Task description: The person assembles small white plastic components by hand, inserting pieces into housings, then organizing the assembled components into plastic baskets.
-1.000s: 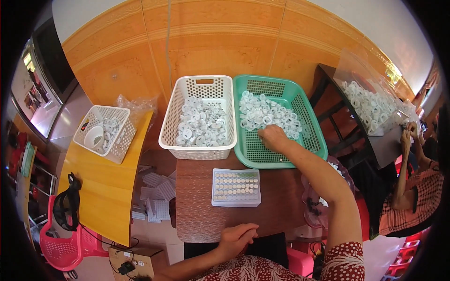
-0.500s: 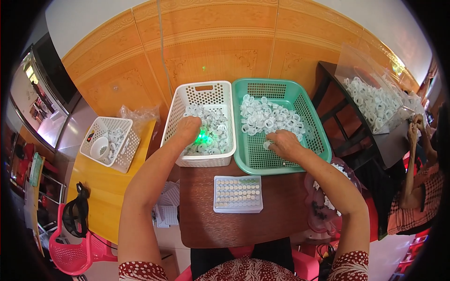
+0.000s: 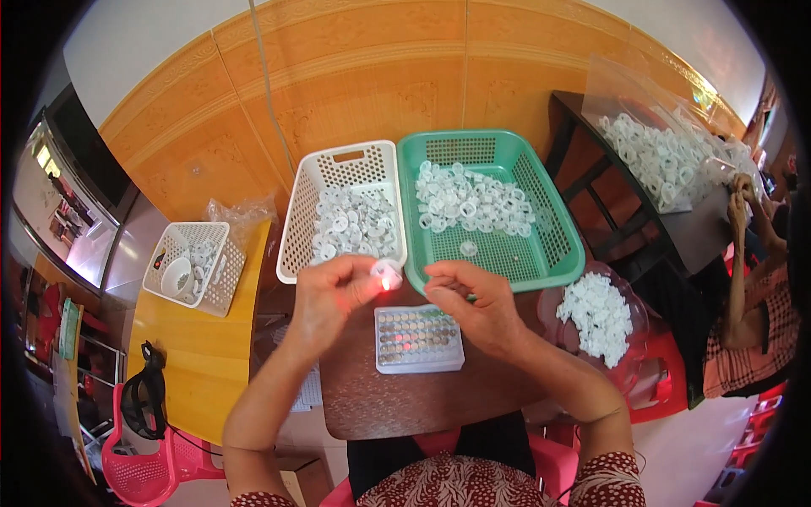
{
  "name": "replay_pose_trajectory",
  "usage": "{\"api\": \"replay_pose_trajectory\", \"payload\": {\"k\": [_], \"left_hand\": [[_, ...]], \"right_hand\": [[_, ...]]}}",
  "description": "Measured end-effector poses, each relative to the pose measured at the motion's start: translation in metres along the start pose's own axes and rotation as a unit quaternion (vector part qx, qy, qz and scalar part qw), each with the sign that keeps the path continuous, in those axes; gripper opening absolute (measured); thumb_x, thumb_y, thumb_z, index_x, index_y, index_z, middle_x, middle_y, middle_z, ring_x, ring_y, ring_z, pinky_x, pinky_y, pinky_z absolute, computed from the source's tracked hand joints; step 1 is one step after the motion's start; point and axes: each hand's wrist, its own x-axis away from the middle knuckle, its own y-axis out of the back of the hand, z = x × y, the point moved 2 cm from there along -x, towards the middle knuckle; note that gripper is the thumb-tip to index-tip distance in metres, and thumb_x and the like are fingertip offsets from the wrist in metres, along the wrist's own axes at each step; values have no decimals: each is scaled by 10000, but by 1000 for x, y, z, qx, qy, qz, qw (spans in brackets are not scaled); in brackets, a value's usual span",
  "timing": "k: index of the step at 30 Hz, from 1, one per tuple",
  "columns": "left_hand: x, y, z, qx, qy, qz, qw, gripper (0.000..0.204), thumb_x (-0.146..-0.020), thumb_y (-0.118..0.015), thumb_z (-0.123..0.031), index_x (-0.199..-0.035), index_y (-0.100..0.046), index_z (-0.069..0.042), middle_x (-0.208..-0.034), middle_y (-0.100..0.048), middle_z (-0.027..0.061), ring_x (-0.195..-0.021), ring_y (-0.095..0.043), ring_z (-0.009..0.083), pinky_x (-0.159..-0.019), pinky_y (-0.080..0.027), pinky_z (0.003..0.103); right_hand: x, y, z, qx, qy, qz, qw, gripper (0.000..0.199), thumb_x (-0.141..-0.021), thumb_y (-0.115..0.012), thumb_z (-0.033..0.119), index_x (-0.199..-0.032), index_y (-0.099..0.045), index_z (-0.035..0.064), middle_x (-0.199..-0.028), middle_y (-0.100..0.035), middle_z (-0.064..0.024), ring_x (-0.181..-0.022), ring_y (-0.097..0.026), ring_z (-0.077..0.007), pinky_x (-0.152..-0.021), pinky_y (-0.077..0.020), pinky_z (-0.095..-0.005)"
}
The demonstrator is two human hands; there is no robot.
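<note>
My left hand (image 3: pixel 323 302) pinches a small translucent plastic piece (image 3: pixel 386 274) that glows red at its lower side, held near the front edge of the white basket (image 3: pixel 291 245). Across from it, my right hand (image 3: pixel 480 306) has thumb and forefinger together in front of the green basket (image 3: pixel 557 220); anything between them is too small to make out. Below and between the hands lies a white tray (image 3: pixel 420 367) with rows of small round silver discs (image 3: pixel 410 336). Clear plastic rings (image 3: pixel 473 198) fill part of the green basket, and similar pale pieces (image 3: pixel 351 221) are heaped in the white one.
A pink dish (image 3: pixel 638 325) of small white parts (image 3: pixel 596 317) stands right of the brown table (image 3: pixel 372 414). On the yellow table (image 3: pixel 190 355) are a small white basket (image 3: pixel 215 291) and a black strap (image 3: pixel 145 393). At right, another person's hands (image 3: pixel 742 190) work beside a bag of rings (image 3: pixel 667 169).
Both hands have come out of the two baskets toward me, meeting above the tray. A green glow by my left hand has given way to a red one on the piece it holds.
</note>
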Motion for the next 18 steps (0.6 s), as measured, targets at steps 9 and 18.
{"api": "replay_pose_trajectory", "payload": {"k": [9, 18], "left_hand": [[73, -44, 30, 245, 77, -8, 966, 251, -861, -620, -76, -1079, -619, 48, -819, -661, 103, -648, -605, 119, -545, -463, 210], [103, -61, 57, 269, 155, -27, 950, 261, -926, -549, -192, -996, -628, 46, -765, -648, 98, -479, -554, 106, -401, -402, 183]], "right_hand": [[55, -20, 5, -46, -65, 47, 996, 208, -882, -572, 18, -1086, -570, -21, -975, -630, -50, -885, -581, -81, -780, -471, -235], [90, -35, -6, 20, -15, -5, 1000, 202, -788, -639, 15, -989, -614, 14, -810, -603, -90, -698, -580, -186, -603, -469, -295]]}}
